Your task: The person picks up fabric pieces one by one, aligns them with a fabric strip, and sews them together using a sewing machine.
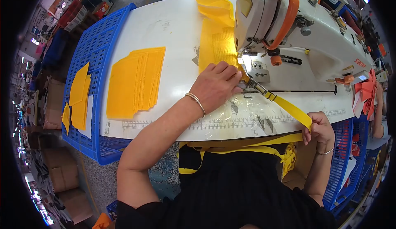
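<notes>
My left hand lies with bent fingers pressed on the lower end of a yellow mesh fabric piece, close to the needle area of a white sewing machine. In my right hand, at the table's front edge, the fingers pinch a yellow strap. The strap runs up through a metal folder toward the lit needle area. Beyond my left hand, more yellow fabric lies bunched at the table's back edge. My left fingertips partly hide the fabric's edge.
Stacked yellow pieces lie on the white table. At the left stands a blue crate with yellow pieces; another blue crate is at the right. Loose yellow strap hangs across my lap. Another person's arm shows far right.
</notes>
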Demonstrator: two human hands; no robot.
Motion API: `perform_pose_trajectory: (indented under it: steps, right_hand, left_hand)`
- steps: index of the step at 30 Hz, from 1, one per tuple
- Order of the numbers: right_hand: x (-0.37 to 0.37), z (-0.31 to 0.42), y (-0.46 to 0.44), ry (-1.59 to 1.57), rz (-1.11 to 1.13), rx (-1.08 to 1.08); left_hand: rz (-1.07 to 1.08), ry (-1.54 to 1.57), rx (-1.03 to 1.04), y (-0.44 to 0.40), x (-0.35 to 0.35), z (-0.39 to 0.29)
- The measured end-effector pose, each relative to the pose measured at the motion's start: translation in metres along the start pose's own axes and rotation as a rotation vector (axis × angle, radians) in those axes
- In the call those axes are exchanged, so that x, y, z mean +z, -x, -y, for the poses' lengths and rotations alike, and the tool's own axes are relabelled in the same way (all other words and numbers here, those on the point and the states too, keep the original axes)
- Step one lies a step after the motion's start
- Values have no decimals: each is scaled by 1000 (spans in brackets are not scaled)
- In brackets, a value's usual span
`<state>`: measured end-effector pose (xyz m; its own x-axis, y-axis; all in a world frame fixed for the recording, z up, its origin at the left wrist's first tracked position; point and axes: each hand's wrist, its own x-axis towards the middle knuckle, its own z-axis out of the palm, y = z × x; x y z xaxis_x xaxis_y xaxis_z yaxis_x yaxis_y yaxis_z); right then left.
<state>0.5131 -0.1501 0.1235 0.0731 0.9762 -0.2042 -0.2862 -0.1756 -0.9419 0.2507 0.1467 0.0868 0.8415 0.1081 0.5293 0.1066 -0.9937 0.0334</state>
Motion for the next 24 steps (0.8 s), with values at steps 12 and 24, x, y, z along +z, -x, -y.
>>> perform_pose_trajectory:
  steps: [12, 24]
  right_hand:
    - [-1, -3, -4, -18, 20, -55]
    - [7, 2, 1, 94, -77, 30]
  left_hand:
    - [-5, -43, -21, -2, 4, 8]
    - [121, -19, -58, 5, -17, 11]
